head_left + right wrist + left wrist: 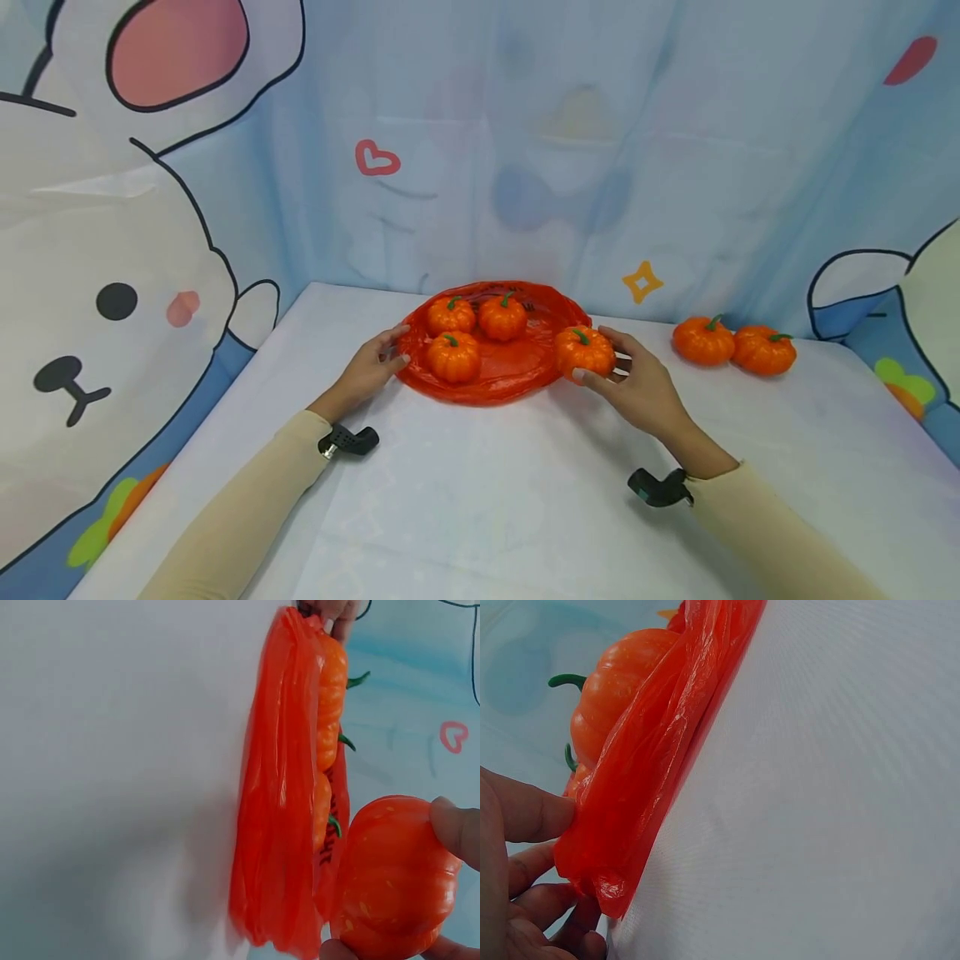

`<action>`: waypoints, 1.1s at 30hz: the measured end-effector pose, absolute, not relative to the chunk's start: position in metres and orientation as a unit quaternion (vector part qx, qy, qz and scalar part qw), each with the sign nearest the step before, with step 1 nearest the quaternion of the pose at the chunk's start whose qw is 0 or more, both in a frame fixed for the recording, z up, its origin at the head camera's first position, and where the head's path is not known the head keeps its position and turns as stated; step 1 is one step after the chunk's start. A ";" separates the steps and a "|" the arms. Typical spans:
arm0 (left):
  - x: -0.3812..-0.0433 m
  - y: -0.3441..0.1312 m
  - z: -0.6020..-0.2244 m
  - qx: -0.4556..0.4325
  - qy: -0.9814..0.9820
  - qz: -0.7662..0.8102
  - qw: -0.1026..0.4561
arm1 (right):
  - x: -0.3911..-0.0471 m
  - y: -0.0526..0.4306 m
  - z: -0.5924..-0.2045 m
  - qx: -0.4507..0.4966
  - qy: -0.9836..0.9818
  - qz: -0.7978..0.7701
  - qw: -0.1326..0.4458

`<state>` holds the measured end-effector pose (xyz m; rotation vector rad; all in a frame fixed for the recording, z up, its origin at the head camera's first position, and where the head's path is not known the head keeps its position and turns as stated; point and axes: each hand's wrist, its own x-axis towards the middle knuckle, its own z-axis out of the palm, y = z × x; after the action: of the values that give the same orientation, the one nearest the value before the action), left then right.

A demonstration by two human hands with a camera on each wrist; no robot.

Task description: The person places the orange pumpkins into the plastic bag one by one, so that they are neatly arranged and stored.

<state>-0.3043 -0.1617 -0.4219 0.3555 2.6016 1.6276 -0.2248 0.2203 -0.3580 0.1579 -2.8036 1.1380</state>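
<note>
A red plastic bag [517, 367] lies with its mouth spread wide on the table, three small orange toy pumpkins [453, 357] with green stems inside its left half. My left hand [363, 371] pinches the bag's left rim; the left wrist view shows the thumb and fingers at the crumpled plastic [641, 817]. In my right hand [641, 387], another orange pumpkin [583, 352] is gripped between thumb and fingers. It is held at the bag's right rim, and in the right wrist view this held pumpkin [397, 877] appears beside the bag [274, 795].
Two more orange pumpkins [703, 340] sit touching at the back right of the white table [480, 500]. A pale blue cartoon curtain [465, 108] hangs behind the table and along its sides.
</note>
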 end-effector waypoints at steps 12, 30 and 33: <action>-0.304 -0.163 -0.425 0.135 0.833 0.536 0.018 | -0.254 0.173 -0.369 0.107 -0.912 0.394 0.035; -0.306 -0.161 -0.424 0.126 0.838 0.530 0.021 | -0.278 0.149 -0.387 0.113 -0.928 0.355 -0.015; -0.307 -0.162 -0.425 0.122 0.836 0.534 0.024 | -0.279 0.147 -0.388 0.114 -0.931 0.345 -0.022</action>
<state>-0.3071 -0.1617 -0.4253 0.3785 2.5889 1.6524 -0.2794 0.1470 -0.3884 0.3644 -2.9677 1.1010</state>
